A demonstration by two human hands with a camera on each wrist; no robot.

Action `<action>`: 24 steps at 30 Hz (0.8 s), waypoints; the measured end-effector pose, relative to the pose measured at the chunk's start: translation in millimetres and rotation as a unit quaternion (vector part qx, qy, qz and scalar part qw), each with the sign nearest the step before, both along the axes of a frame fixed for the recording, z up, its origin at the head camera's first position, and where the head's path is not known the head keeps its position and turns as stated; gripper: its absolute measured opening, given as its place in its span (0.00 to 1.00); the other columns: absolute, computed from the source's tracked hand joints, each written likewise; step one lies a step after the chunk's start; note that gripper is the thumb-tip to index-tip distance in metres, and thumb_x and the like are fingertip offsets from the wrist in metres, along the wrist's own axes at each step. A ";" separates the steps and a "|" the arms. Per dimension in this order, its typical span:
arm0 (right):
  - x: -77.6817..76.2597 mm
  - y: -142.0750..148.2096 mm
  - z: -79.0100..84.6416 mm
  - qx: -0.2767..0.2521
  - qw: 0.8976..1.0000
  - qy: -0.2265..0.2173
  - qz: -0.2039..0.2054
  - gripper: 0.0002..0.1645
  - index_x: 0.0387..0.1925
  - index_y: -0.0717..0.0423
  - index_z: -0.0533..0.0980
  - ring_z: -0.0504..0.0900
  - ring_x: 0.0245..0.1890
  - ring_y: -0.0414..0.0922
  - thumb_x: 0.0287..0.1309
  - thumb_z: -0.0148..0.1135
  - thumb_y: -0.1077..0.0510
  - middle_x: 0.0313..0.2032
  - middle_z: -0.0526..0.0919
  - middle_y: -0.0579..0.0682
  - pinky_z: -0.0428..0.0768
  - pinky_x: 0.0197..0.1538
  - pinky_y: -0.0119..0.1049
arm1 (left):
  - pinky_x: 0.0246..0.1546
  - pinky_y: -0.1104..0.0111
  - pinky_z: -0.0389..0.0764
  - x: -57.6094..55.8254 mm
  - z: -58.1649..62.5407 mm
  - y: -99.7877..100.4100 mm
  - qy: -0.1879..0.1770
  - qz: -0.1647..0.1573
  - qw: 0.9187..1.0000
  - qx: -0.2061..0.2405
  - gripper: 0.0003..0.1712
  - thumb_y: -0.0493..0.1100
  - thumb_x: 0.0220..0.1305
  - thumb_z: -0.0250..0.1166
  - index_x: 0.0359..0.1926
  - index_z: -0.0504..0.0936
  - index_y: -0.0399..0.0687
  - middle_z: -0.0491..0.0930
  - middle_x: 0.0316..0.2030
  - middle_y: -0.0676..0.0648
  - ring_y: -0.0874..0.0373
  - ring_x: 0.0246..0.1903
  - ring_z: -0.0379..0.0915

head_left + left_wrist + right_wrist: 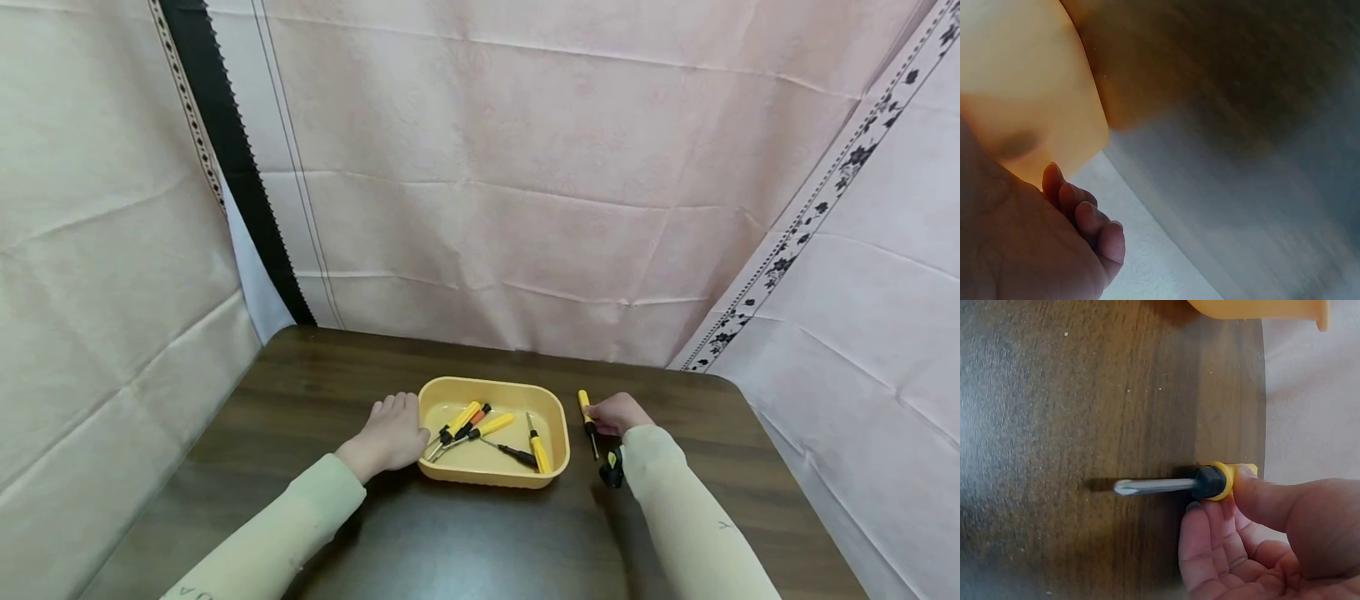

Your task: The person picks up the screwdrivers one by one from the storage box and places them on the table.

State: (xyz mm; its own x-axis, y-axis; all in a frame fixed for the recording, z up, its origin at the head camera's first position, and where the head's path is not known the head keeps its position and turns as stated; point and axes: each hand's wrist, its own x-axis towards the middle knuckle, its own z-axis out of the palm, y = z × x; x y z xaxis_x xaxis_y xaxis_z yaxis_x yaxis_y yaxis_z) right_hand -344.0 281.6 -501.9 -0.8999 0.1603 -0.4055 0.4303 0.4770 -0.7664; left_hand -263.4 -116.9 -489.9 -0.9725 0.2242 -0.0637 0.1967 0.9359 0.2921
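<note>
At the left end of the yellow plastic tray (pixel 491 478), my left hand (pixel 392 433) rests against the rim with its fingers loosely extended. The left wrist view shows that palm and fingers (pixel 1112 244) beside the tray's outer wall; the thumb is hidden there. To the right of the tray, my right hand (pixel 621 413) pinches a yellow-and-black screwdriver (pixel 585 407) by its handle, between thumb and fingers. Its metal shaft (pixel 1157 485) points toward me, low over the table. Several more screwdrivers (pixel 497 423) lie inside the tray.
The dark wooden table (pixel 465 542) carries the tray near its far edge. A pale cloth (pixel 480 208) hangs behind the table and along both sides. A black device (pixel 612 469) is worn at the right wrist.
</note>
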 end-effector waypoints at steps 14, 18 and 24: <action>-1.0 -2.7 1.8 -0.003 0.999 -0.011 -0.034 0.12 0.39 0.68 0.78 0.80 0.26 0.42 0.60 0.64 0.59 0.27 0.79 0.51 0.81 0.34 0.35 | 0.44 0.58 0.61 -0.6 -2.8 -0.5 0.007 -0.005 1.000 0.004 0.25 0.51 0.64 0.53 0.53 0.67 0.36 0.65 0.39 0.45 0.51 0.39 0.59; -2.1 -3.6 1.3 0.009 0.999 -0.010 -0.040 0.14 0.39 0.67 0.78 0.80 0.25 0.42 0.60 0.65 0.58 0.26 0.79 0.51 0.81 0.33 0.35 | 0.44 0.57 0.61 -1.5 -2.8 -1.0 0.014 -0.008 1.000 0.003 0.25 0.51 0.64 0.54 0.53 0.67 0.35 0.66 0.39 0.45 0.50 0.40 0.59; 3.2 -5.1 2.7 -0.002 0.999 0.002 -0.041 0.17 0.38 0.66 0.77 0.81 0.26 0.42 0.60 0.65 0.53 0.26 0.79 0.51 0.81 0.35 0.36 | 0.44 0.56 0.61 -2.3 -4.2 -1.6 0.009 -0.008 1.000 0.008 0.26 0.51 0.64 0.54 0.54 0.67 0.34 0.66 0.40 0.44 0.50 0.40 0.59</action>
